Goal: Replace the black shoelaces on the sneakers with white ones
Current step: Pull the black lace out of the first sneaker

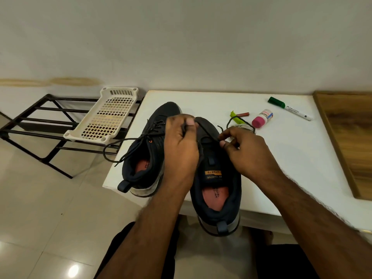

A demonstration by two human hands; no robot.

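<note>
Head view: looking down at a white table from where I'm watching, two dark sneakers on it, heels toward the camera.
Right shoe: sits at the table's near edge, heel hanging over it a bit. Orange label on the tongue, pinkish insole.
Left shoe: just beside the right shoe, on its left, at the table's near-left corner. Black lace is in its eyelets, loose ends trailing off the table's left edge.
Lace: black, stretched across the front of the right shoe between both hands, with more of it looping on the table just past the right hand.
Left hand: over the gap between the shoes, fingers curled, thumb and fingers pinching one end of the lace.
Right hand: over the right shoe's far-right side, fingertips pinched on the lace too.
White laces: can't really tell; there's something pale under the lace loop behind the right hand, mostly hidden.
Table stuff: green marker toward the far-right, pink-capped bottle lying between it and the shoes, small red and lime bits beside the bottle.
Off the table's left: black rack with a white slotted tray on top.
</note>
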